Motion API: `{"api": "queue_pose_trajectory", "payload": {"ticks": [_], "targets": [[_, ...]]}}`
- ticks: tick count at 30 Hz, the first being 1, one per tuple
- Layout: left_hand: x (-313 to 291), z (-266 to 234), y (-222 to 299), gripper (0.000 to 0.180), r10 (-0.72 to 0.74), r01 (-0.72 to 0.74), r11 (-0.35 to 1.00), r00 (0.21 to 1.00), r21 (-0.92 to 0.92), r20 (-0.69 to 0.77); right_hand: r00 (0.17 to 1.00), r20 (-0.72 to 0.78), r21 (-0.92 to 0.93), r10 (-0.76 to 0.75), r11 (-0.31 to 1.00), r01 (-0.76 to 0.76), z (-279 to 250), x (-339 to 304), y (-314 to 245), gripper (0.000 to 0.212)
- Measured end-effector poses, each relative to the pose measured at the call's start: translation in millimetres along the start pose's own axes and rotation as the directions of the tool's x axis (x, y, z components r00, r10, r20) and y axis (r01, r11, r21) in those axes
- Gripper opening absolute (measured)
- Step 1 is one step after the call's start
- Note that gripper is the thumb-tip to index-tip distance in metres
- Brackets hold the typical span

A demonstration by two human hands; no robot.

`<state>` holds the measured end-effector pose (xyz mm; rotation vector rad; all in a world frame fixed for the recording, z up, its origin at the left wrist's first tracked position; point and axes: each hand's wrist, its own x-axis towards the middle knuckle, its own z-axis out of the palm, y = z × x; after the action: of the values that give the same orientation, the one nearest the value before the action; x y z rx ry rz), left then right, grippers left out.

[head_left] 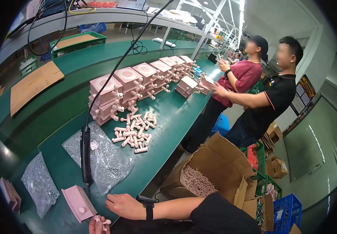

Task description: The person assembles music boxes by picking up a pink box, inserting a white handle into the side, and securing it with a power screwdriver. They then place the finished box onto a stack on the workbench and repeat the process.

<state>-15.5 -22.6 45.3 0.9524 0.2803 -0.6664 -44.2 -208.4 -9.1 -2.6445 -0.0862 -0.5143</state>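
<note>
A pink box-shaped part [79, 203] with a round knob on its face lies at the lower left of the green bench. Just below it, my left hand [97, 225] is closed on a small pink crank handle [105, 223], partly cut off by the picture's edge. To its right my right hand [125, 206], with a black band on the wrist, has its fingers curled together; anything in them is hidden. Its fingertips are beside the lower end of a clear plastic bag of screws [112, 165]. Above the pink part hangs a black electric screwdriver [85, 154] on a cable.
Another bag of small metal parts [40, 185] lies at the left. Loose pink handles [137, 130] are heaped mid-bench, before stacked pink boxes [105, 84]. A cardboard carton of pink pieces [199, 181] stands right. Two people [269, 97] work farther along, one holding a pink box.
</note>
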Motion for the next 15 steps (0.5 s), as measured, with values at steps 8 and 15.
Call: {"api": "queue_pose_trajectory", "payload": {"ticks": [8, 15], "targets": [[-2, 10, 2, 0.023, 0.000, 0.000, 1.000, 0.999, -0.002, -0.040, 0.990, 0.138, -0.079, 0.016, 0.997, -0.005, -6, -2, -1, 0.015], [-1, -3, -4, 0.024, -0.022, 0.022, 1.000, 1.000, -0.004, 0.006, 0.991, 0.132, 0.031, 0.035, 0.999, -0.039, -10, 2, -2, 0.012]]}}
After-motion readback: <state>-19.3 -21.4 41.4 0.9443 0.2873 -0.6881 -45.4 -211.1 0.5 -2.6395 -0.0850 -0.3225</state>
